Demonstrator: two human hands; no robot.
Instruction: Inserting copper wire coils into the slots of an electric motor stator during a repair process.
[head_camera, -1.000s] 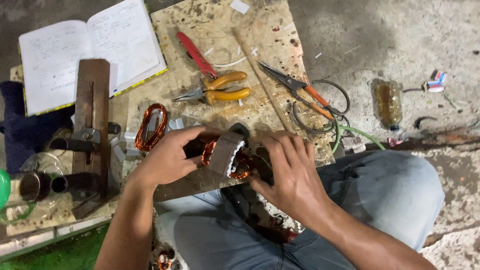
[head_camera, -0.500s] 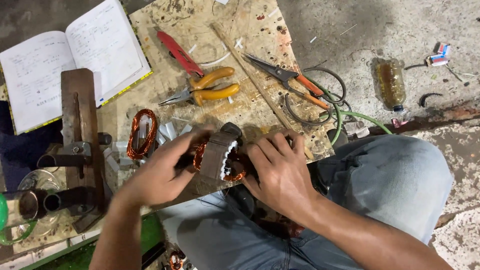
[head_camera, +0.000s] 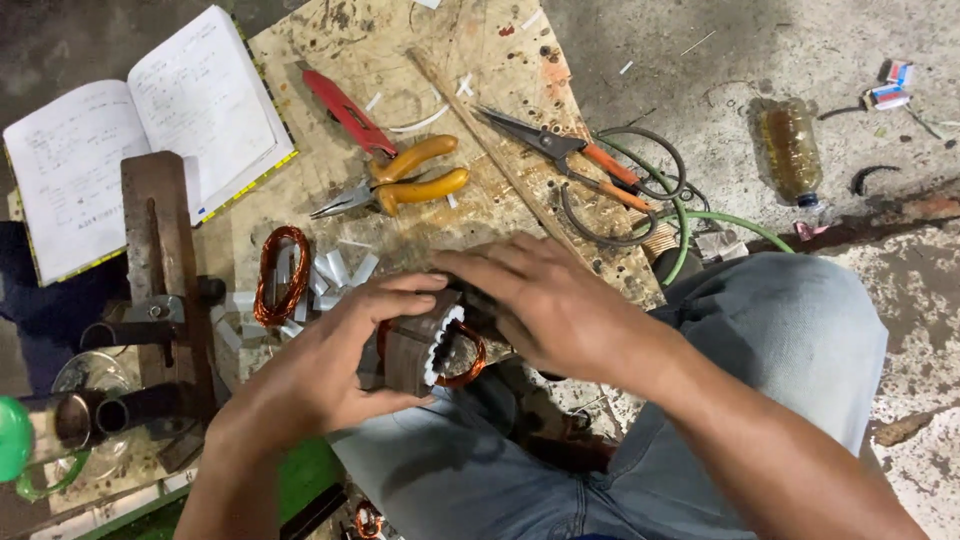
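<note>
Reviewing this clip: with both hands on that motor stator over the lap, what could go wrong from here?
1. The stator is held over the lap, not on the wooden board; if the left hand or right hand slips, it could drop.
2. A copper winding loop sticks out at its end; fingers pressing there may bend or nick the wire.
3. The open scissors lie close beyond the right hand, a possible cut hazard when reaching.

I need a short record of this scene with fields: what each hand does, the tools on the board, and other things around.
left hand: grips the motor stator from the side
right hand: lies over the stator's top
tools on wooden board: yellow-handled pliers, red cutter, orange-handled scissors
near left hand: copper wire coil, white paper strips
other: open notebook, plastic bottle
</note>
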